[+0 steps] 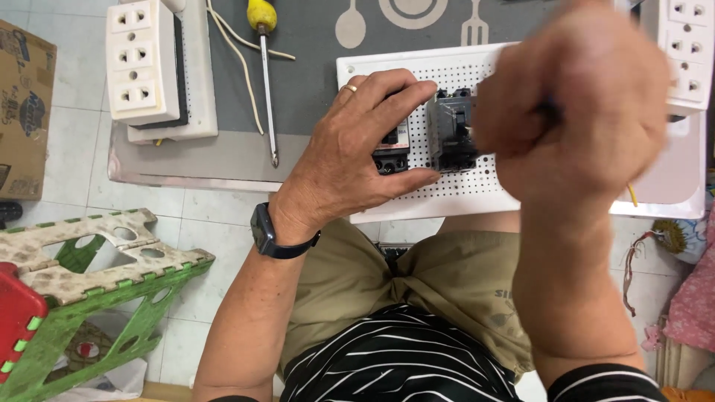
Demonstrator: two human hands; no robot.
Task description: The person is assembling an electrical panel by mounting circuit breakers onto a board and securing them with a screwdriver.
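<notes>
- White perforated board (462,186) lying flat across grey mat (313,45), near edge overhanging knees in olive shorts (447,283).
- Two dark breakers on board, side by side: smaller black breaker (392,152) at left, larger grey breaker (451,130) just right of it, apparently touching.
- Left hand (350,160) palm-down on board, over black breaker; index finger reaching along top toward grey breaker, thumb (406,181) stretched beneath it. Fingers spread and bracketing the two units, pressed against them rather than closed around them. Gold ring (349,88) on one finger, dark watch (265,231) on wrist.
- Right hand (581,112) raised close to camera, strongly blurred, curled into loose fist right of grey breaker. Dark sliver visible at fist edge; whether the fingers clamp something: cannot tell.
- Yellow-handled screwdriver (264,74) on mat, left of board, well apart from both hands, tip pointing toward wearer.
- Thin cream wire (242,59) running beside screwdriver.
- White three-outlet socket strip (141,63) at upper left, on a white base; second white socket strip (689,45) at upper right, partly behind right hand.
- Green plastic stool (97,275), dirty, on tiled floor at lower left; red item at its edge.
- Cardboard box (22,112) at far left.
</notes>
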